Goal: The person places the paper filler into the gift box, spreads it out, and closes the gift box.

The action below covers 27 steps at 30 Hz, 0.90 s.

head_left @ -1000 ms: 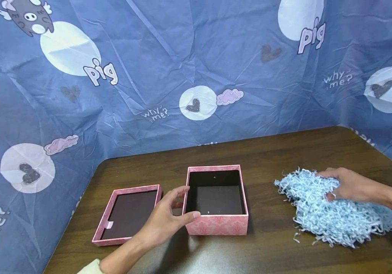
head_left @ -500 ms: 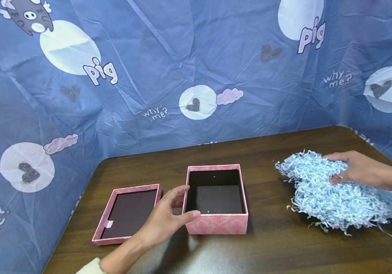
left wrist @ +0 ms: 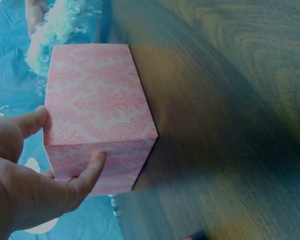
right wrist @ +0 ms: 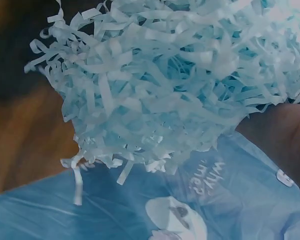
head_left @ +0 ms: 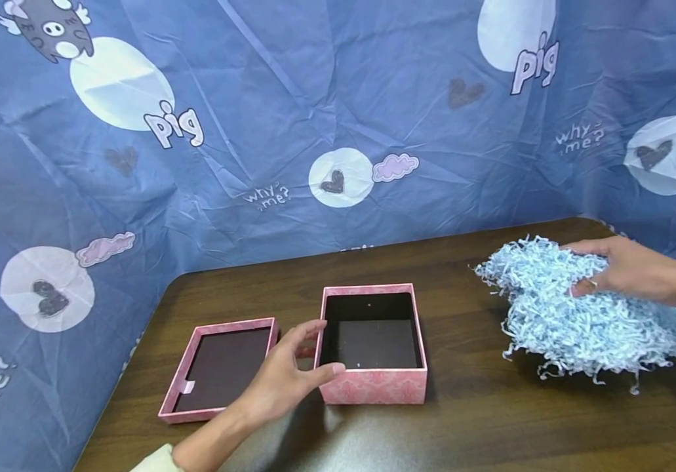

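My right hand (head_left: 638, 267) grips a large clump of light-blue shredded paper (head_left: 585, 334), raised off the table at the right. In the right wrist view, loose strands of the shredded paper (right wrist: 155, 85) hang down and hide most of the fingers. My left hand (head_left: 281, 380) holds the near left corner of a pink patterned box (head_left: 373, 388). Its thumb is at the front rim and its fingers are along the left wall. The box is lidless, with a bare black inside. In the left wrist view, fingers (left wrist: 90, 175) touch the outer wall of the box (left wrist: 95, 95).
A shallow pink-rimmed lid (head_left: 178, 387) lies inside up, left of the box, partly behind my left forearm. Everything stands on a dark wooden table (head_left: 461, 432). A blue printed cloth (head_left: 243, 131) hangs behind the table and along its sides.
My right hand has lifted the shredded paper up off the table, a little away from me. The left hand and the box have stayed in place.
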Motion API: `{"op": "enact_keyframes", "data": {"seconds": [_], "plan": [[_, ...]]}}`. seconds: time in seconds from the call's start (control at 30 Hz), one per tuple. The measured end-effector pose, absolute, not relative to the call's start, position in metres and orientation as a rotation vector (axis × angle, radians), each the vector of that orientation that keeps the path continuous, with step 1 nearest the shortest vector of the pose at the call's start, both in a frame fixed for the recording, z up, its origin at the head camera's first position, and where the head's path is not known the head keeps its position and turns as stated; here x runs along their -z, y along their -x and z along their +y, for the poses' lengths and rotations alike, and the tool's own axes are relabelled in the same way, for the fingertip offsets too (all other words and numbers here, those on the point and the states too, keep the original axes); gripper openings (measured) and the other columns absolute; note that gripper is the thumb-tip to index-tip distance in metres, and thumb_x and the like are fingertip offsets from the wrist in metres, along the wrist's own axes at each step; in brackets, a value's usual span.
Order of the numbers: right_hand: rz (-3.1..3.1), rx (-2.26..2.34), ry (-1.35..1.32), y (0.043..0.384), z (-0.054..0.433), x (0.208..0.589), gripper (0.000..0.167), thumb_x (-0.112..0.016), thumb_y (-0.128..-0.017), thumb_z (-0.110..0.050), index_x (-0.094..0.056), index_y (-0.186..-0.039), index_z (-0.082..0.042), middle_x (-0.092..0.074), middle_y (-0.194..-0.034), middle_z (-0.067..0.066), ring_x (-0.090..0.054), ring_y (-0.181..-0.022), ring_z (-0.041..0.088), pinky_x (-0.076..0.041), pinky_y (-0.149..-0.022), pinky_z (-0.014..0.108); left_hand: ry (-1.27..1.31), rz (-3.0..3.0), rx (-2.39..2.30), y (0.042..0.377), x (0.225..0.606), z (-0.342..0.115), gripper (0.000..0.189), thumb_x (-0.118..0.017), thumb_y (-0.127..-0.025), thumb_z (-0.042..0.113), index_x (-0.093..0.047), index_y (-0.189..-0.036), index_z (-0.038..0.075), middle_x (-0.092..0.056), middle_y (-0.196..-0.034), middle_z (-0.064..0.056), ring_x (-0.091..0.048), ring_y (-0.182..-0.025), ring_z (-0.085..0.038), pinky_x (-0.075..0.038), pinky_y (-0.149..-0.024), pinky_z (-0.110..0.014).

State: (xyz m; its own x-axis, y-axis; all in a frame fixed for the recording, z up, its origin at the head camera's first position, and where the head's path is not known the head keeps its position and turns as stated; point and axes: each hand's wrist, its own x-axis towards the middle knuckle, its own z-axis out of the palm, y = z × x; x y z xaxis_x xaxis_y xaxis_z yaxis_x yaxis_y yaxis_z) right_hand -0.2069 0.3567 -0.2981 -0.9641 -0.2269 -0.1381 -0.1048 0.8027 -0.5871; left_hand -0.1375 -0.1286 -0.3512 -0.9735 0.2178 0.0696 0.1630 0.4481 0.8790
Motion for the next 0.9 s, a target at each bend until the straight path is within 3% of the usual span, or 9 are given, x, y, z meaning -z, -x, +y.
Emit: {"op": "enact_keyframes", "data": {"seconds": [0.23,0.37,0.57,0.9], "plan": [[2.801,0.875,0.189,0.212,0.361,0.276,0.093,-0.079,-0.078,-0.029,-0.028,-0.145,0.008,-0.019,-0.145,0.042,-0.010,-0.131,0.063,-0.021,-0.096,0.074,-0.341,2.628,-1.584,0.138,0.351,-0.128,0.064,-0.082,-0.077,0.021,-0.054,-0.134,0.014,-0.054,-0.132,-0.013,-0.060,-0.107,-0.033,-0.054,-0.078,-0.035],[2.796,0.888,0.189,0.213,0.362,0.269,0.091,-0.077,-0.080,-0.028,-0.025,-0.147,0.005,-0.014,-0.145,0.043,-0.009,-0.131,0.063,-0.020,-0.095,0.075,-0.346,2.624,-1.586,0.138,0.351,-0.128,0.064,-0.083,-0.077,0.021,-0.054,-0.134,0.014,-0.055,-0.131,-0.013,-0.060,-0.107,-0.034,-0.054,-0.078,-0.037],[2.799,0.926,0.205,0.215,0.357,0.262,0.087,-0.076,-0.082,-0.021,-0.025,-0.147,0.007,-0.018,-0.145,0.042,-0.013,-0.130,0.063,-0.020,-0.096,0.074,-0.339,2.629,-1.573,0.138,0.351,-0.128,0.065,-0.082,-0.077,0.022,-0.053,-0.134,0.014,-0.054,-0.131,-0.012,-0.060,-0.108,-0.033,-0.054,-0.079,-0.036],[2.823,0.924,0.243,0.224,0.344,0.239,0.086,-0.076,-0.083,-0.022,-0.026,-0.148,0.002,-0.022,-0.145,0.040,-0.017,-0.131,0.061,-0.020,-0.098,0.073,-0.344,2.634,-1.584,0.137,0.352,-0.128,0.065,-0.083,-0.076,0.021,-0.053,-0.134,0.014,-0.054,-0.132,-0.013,-0.060,-0.107,-0.033,-0.053,-0.077,-0.035]]}}
